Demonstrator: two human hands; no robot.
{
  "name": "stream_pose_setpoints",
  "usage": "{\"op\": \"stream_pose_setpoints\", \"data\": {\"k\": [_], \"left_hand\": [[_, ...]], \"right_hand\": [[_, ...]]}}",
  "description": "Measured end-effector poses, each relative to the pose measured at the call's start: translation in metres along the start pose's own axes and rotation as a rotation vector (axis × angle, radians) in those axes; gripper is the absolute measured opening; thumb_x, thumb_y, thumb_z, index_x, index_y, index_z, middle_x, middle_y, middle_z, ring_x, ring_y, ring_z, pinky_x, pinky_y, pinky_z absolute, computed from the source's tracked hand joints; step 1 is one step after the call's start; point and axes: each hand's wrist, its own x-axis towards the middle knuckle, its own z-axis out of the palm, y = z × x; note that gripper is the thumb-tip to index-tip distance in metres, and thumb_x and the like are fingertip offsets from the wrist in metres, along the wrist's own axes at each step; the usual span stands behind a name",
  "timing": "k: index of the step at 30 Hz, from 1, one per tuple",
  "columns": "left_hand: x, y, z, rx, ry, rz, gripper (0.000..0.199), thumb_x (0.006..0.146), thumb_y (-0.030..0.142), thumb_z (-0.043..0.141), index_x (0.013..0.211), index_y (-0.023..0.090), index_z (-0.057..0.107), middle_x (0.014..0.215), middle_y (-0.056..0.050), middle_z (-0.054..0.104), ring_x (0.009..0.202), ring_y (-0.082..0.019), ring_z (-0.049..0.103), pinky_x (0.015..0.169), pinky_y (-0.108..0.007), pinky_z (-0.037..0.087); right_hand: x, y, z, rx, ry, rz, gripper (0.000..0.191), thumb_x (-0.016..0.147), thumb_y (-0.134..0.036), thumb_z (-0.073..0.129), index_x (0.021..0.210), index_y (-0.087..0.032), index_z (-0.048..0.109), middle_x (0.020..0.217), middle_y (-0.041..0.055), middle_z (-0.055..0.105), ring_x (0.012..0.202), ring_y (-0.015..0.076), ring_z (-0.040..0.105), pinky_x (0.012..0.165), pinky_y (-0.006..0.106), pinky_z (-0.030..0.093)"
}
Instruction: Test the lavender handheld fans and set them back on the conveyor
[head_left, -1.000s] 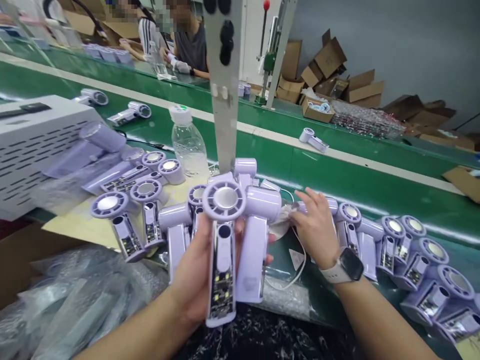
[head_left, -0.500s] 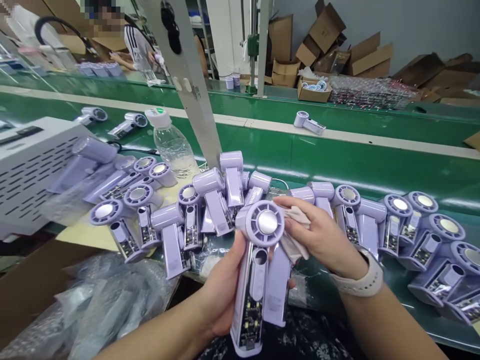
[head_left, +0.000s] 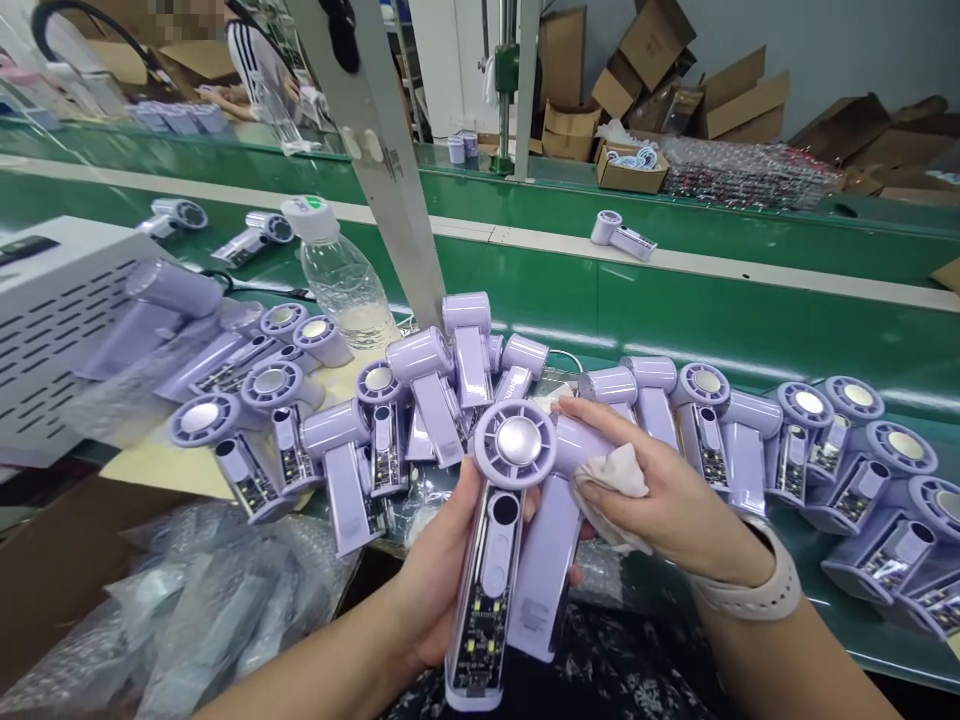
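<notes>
My left hand (head_left: 439, 570) is wrapped round a purple handheld fan (head_left: 491, 590), whose round vented head with a silver disc faces up and whose clear handle shows a circuit board. A second purple fan (head_left: 541, 590) lies beside and partly behind it, also held between my hands. In my right hand (head_left: 652, 490) a crumpled white cloth (head_left: 615, 485) is pinched, close to the head of the second fan. Just beyond my hands, more purple fans (head_left: 427, 385) lie in a cluster on the green surface.
Several fans (head_left: 795, 430) line the right side. At left are a vented white box (head_left: 82, 340), a water bottle (head_left: 345, 285) and bubble-wrap bags (head_left: 217, 600). A slanted metal post (head_left: 397, 190) rises ahead. A person (head_left: 259, 65) is at the far left back.
The cloth and my right hand have shifted right and slightly down, uncovering the second fan's head. The two held fans have moved slightly left, and the camera view has shifted a little.
</notes>
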Motion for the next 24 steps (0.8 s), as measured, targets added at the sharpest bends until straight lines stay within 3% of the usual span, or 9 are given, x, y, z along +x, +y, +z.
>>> {"op": "stream_pose_setpoints", "data": {"k": [6, 9, 12, 14, 15, 18, 20, 22, 24], "left_hand": [[0.003, 0.002, -0.001, -0.047, -0.140, 0.051, 0.061, 0.089, 0.077, 0.047, 0.080, 0.018, 0.064, 0.097, -0.012, 0.075, 0.099, -0.030, 0.072, 0.087, -0.041, 0.054], [0.003, 0.001, -0.002, -0.038, -0.191, 0.065, 0.063, 0.086, 0.079, 0.050, 0.082, 0.018, 0.064, 0.098, -0.013, 0.076, 0.094, -0.029, 0.073, 0.088, -0.041, 0.054], [0.003, -0.003, -0.003, 0.028, -0.148, 0.048, 0.063, 0.074, 0.079, 0.067, 0.081, 0.016, 0.068, 0.109, -0.015, 0.077, 0.087, -0.026, 0.075, 0.086, -0.036, 0.054], [0.004, -0.005, -0.003, 0.075, -0.076, 0.039, 0.064, 0.068, 0.078, 0.073, 0.077, 0.015, 0.069, 0.112, -0.016, 0.077, 0.089, -0.025, 0.076, 0.080, -0.031, 0.055], [0.005, -0.006, -0.001, 0.094, -0.049, 0.035, 0.064, 0.067, 0.078, 0.074, 0.075, 0.015, 0.070, 0.111, -0.016, 0.078, 0.089, -0.025, 0.076, 0.079, -0.030, 0.055], [0.007, -0.007, 0.005, 0.134, -0.034, -0.006, 0.061, 0.067, 0.075, 0.076, 0.071, 0.015, 0.070, 0.104, -0.015, 0.079, 0.088, -0.025, 0.075, 0.085, -0.032, 0.054], [0.008, -0.008, 0.007, 0.158, -0.070, -0.043, 0.061, 0.068, 0.075, 0.077, 0.073, 0.014, 0.072, 0.103, -0.015, 0.080, 0.089, -0.025, 0.075, 0.087, -0.033, 0.054], [0.007, -0.008, 0.006, 0.184, -0.115, -0.084, 0.063, 0.070, 0.075, 0.074, 0.084, 0.014, 0.076, 0.105, -0.015, 0.079, 0.088, -0.024, 0.076, 0.083, -0.032, 0.054], [0.007, -0.009, 0.004, 0.196, -0.168, -0.125, 0.071, 0.071, 0.078, 0.072, 0.101, 0.014, 0.077, 0.105, -0.015, 0.079, 0.085, -0.024, 0.076, 0.075, -0.030, 0.055]], "right_hand": [[-0.006, 0.010, -0.017, 0.113, -0.077, -0.013, 0.074, 0.083, -0.014, 0.071, 0.151, -0.031, 0.046, 0.157, 0.0076, 0.051, 0.146, 0.0281, 0.047, 0.113, 0.042, 0.048], [-0.007, 0.017, -0.021, 0.258, -0.048, 0.032, 0.054, 0.087, -0.021, 0.072, 0.137, -0.031, 0.054, 0.148, 0.0093, 0.061, 0.128, 0.0278, 0.065, 0.099, 0.042, 0.059], [-0.009, 0.018, -0.023, 0.162, 0.284, 0.073, 0.015, 0.091, -0.032, 0.072, 0.103, -0.025, 0.068, 0.126, 0.0100, 0.073, 0.103, 0.0270, 0.075, 0.082, 0.041, 0.064], [-0.012, 0.012, -0.021, 0.123, 0.481, -0.047, 0.009, 0.091, -0.033, 0.073, 0.091, -0.025, 0.071, 0.110, 0.0074, 0.075, 0.096, 0.0253, 0.074, 0.077, 0.039, 0.064], [-0.014, 0.006, -0.018, 0.147, 0.491, -0.145, 0.007, 0.091, -0.032, 0.075, 0.088, -0.026, 0.073, 0.107, 0.0060, 0.074, 0.095, 0.0246, 0.073, 0.075, 0.038, 0.064], [-0.013, -0.010, -0.010, 0.153, 0.292, -0.357, 0.005, 0.087, -0.027, 0.079, 0.084, -0.029, 0.076, 0.117, 0.0034, 0.068, 0.112, 0.0244, 0.068, 0.087, 0.037, 0.062], [-0.008, -0.016, -0.009, 0.080, 0.166, -0.345, 0.011, 0.085, -0.025, 0.082, 0.092, -0.031, 0.076, 0.132, 0.0022, 0.063, 0.128, 0.0250, 0.061, 0.105, 0.041, 0.054], [0.001, -0.017, -0.013, 0.096, 0.028, -0.270, 0.041, 0.084, -0.027, 0.083, 0.121, -0.037, 0.069, 0.144, 0.0026, 0.059, 0.134, 0.0255, 0.058, 0.111, 0.045, 0.050], [0.011, -0.017, -0.022, 0.138, -0.153, -0.200, 0.068, 0.084, -0.032, 0.082, 0.145, -0.038, 0.053, 0.146, 0.0054, 0.060, 0.132, 0.0268, 0.061, 0.106, 0.045, 0.054]]}}
